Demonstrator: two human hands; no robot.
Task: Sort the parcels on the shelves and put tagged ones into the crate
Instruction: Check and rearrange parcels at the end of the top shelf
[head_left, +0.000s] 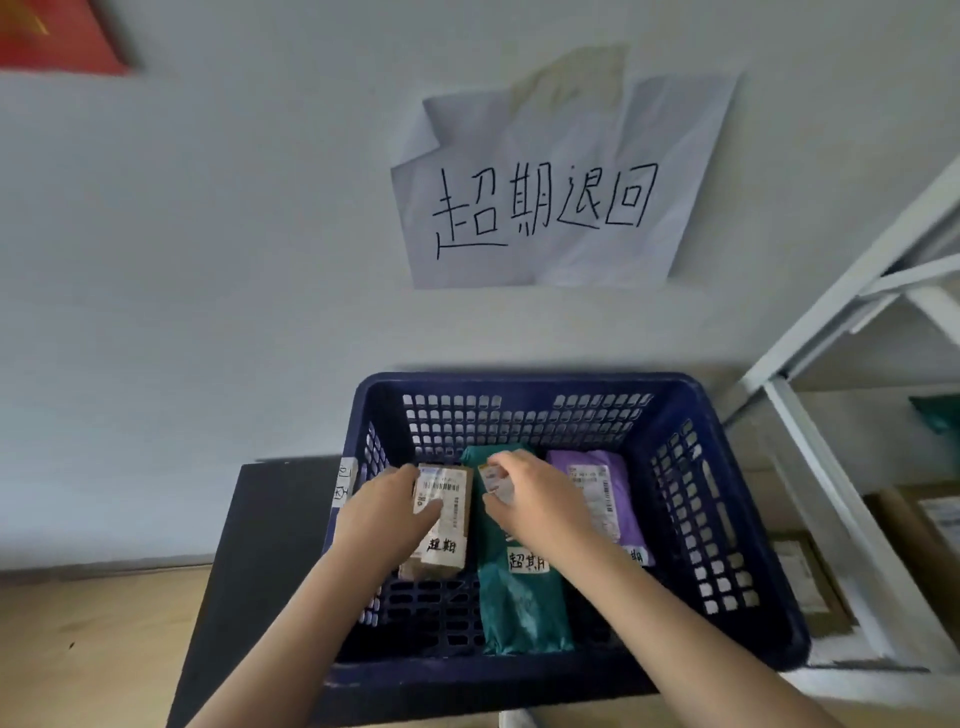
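Three tagged parcels already lie in the dark blue crate (519, 387), side by side along its floor: a brown parcel (449, 558) toward the left wall, a green parcel (519, 608) down the middle, a purple parcel (605, 467) toward the right wall. Each carries a shipping label and a small white handwritten tag at its near end. Left hand (387, 512) rests on the brown parcel, fingers curled round its left edge and thumb across the label, so it grips it. Right hand (535, 499) sits over the far end of the green parcel, fingertips pinching at its label; whether it holds the parcel itself or only the label I cannot tell. Judged from this, the crate part is well along, with both hands settling or straightening what is in it. Not finished: a white shelf rack (810, 431) stands just right of the crate, with a green packet (937, 413) on one level and cardboard boxes (810, 582) lower down; tags there unreadable. Crate sits on a black stand (249, 545) against the wall. Handwritten paper sign (550, 197) is taped above it. The crate's high walls crowd the wrists; the rack post lies close to its right wall.
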